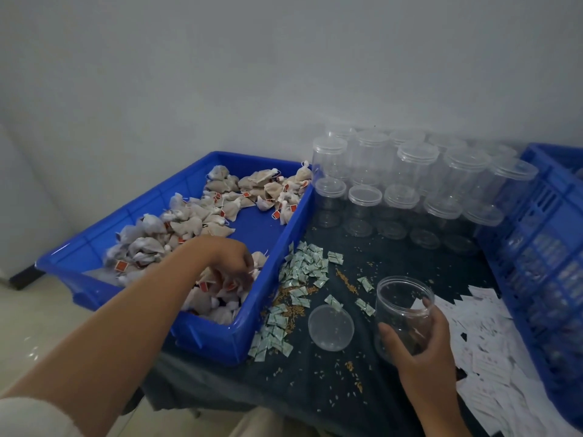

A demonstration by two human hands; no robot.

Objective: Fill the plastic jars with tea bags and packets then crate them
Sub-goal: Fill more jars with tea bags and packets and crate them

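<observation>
A blue bin (277, 247) on the left of the table holds several tea bags (195, 216) with red tags. My left hand (232, 260) reaches into the bin's near right corner, its fingers curled down into the tea bags there. My right hand (422, 345) grips an open clear plastic jar (402, 307) standing on the dark table. The jar's clear lid (331, 328) lies flat just left of it. Small green-and-white packets (299, 269) are scattered between the bin and the jar.
Stacked lidded empty jars (416, 184) fill the table's back. A blue slatted crate (542, 247) stands on the right. White paper slips (485, 351) lie in a heap in front of the crate. Loose grains (347, 282) litter the dark tabletop (315, 383).
</observation>
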